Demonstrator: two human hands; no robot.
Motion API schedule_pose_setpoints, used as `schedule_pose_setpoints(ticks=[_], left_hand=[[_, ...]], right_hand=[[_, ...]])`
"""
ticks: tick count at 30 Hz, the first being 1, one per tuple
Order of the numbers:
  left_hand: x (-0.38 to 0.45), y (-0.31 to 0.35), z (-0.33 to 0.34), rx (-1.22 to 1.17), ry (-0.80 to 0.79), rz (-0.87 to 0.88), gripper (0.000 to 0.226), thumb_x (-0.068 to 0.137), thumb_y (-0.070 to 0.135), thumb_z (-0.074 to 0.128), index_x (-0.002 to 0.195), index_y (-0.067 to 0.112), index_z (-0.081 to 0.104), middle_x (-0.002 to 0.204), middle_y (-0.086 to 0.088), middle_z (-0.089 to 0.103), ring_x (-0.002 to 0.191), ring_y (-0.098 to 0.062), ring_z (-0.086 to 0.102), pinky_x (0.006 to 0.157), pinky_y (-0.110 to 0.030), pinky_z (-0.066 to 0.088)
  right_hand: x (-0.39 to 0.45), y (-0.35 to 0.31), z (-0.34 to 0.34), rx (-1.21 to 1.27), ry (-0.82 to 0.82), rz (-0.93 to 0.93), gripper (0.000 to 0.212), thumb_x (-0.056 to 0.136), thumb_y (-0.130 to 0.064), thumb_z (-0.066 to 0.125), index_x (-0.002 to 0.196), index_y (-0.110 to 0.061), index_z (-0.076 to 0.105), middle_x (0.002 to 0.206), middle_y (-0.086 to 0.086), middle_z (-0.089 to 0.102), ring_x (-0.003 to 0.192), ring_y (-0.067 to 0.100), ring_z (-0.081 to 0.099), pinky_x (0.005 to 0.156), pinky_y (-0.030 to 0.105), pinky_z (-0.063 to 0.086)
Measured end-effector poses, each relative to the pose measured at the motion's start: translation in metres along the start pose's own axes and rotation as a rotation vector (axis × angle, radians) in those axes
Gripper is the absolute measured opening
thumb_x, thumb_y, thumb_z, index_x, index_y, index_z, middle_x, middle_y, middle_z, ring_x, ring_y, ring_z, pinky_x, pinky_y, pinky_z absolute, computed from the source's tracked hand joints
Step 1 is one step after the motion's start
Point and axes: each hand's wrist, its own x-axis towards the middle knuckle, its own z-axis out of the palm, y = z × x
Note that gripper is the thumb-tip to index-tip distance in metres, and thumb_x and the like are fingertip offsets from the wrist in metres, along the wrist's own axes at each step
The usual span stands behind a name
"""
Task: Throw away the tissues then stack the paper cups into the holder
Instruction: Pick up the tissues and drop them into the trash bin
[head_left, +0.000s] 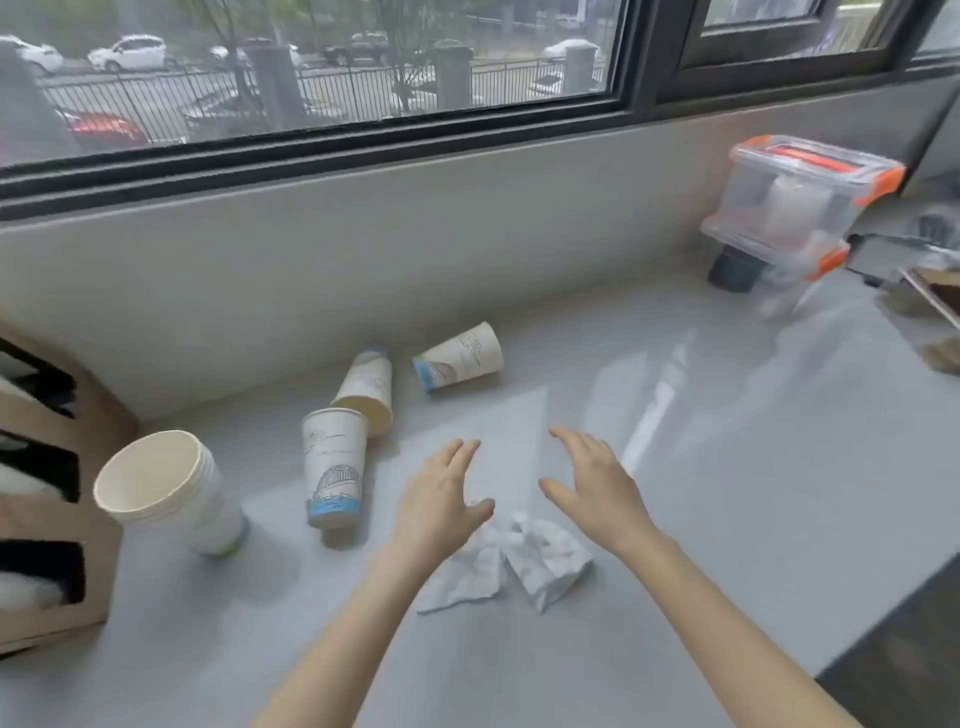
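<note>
Crumpled white tissues (524, 564) lie on the pale counter, just below and between my hands. My left hand (441, 499) hovers over their left edge, fingers spread, holding nothing. My right hand (597, 488) hovers to the right of them, also open and empty. One printed paper cup (332, 467) stands upright left of my left hand. Two more lie on their sides behind it: one (366, 389) with its mouth toward me, another (460, 358) pointing right. A stack of cups (171, 493) leans at the left, next to the brown cardboard holder (104, 436).
Stacked clear plastic boxes (795, 202) with orange clips stand at the back right on a dark cylinder (732, 270). Cluttered items (930, 291) fill the far right edge. A wall and window sill run along the back. The counter's edge drops off at lower right.
</note>
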Motion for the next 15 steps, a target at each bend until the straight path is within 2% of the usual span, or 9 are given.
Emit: schedule_pose_setpoints(ticks=[10, 15], left_hand=[[-0.009, -0.031, 0.046, 0.070, -0.135, -0.097, 0.049, 0.079, 0.022, 0.059, 0.126, 0.019, 0.047, 0.136, 0.000, 0.048, 0.128, -0.021, 0.039, 0.098, -0.036, 0.040], [-0.016, -0.035, 0.054, 0.043, -0.089, -0.106, 0.032, 0.082, 0.023, 0.057, 0.112, 0.013, 0.058, 0.126, -0.002, 0.056, 0.124, -0.023, 0.042, 0.086, -0.034, 0.044]], right_hand=[[-0.011, 0.025, 0.060, -0.102, -0.163, 0.134, 0.042, 0.082, -0.032, 0.055, 0.122, -0.019, 0.051, 0.127, 0.001, 0.052, 0.122, 0.020, 0.042, 0.090, 0.030, 0.039], [-0.015, 0.030, 0.074, -0.173, -0.181, 0.108, 0.032, 0.082, -0.030, 0.056, 0.111, -0.016, 0.055, 0.115, 0.003, 0.053, 0.112, 0.023, 0.046, 0.080, 0.030, 0.039]])
